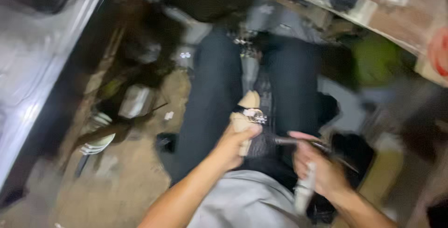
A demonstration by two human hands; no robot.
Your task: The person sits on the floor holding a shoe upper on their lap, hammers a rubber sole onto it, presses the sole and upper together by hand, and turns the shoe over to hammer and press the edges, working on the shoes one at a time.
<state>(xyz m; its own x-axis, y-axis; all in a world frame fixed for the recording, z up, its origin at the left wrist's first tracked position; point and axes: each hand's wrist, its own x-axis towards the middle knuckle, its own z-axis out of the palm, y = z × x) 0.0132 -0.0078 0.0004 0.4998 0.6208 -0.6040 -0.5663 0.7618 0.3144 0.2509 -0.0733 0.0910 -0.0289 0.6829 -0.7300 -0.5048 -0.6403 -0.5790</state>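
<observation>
A light grey cloth garment point(242, 200) fills the bottom edge of the view, and just above it the left hand point(233, 146) is wrapped around a pale tan wooden piece with a dark band and a shiny metal clasp point(246, 116), fingers closed on its lower part so its rounded top points up between the two dark-trousered legs point(212, 97). Just to its right, the right hand point(319, 165) is closed on a slim dark metal tool point(289, 140) that points left toward the wooden piece, and a whitish cylindrical handle point(304, 191) sticks down out of the same fist. The picture is blurred, so finer detail cannot be told. Left of the legs lies a sandy brown dirt floor point(126, 186) with a grey boxy object point(135, 101) and pale curved plates point(95, 145) on it
</observation>
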